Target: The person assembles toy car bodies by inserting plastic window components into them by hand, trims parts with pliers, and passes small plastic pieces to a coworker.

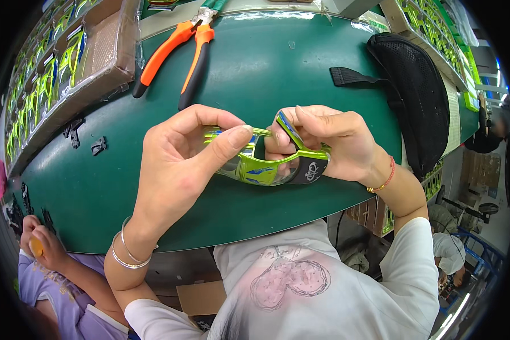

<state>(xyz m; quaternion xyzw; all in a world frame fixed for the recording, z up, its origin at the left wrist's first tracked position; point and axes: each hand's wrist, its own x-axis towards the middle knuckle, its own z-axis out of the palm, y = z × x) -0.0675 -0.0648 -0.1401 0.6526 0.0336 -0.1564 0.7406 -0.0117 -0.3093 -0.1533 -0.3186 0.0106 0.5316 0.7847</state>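
Over the near part of the green table I hold a curved lime-green plastic frame (260, 170) with blue marks, clear parts and a black panel with a silver emblem at its right end. My left hand (175, 164) pinches its left end between thumb and fingers. My right hand (348, 136) is closed around the right end, with several fingers behind it. A narrow green and blue strip (289, 129) stands up between the right thumb and fingers; whether it is one piece with the frame, I cannot tell.
Orange-and-black-handled pliers (195, 54) lie at the back. A black mesh case (413, 96) with a strap is at right. Boxes of similar green parts (54, 73) stand back left and back right. Small black pieces (99, 145) lie left. A co-worker's hand (42, 243) is at lower left.
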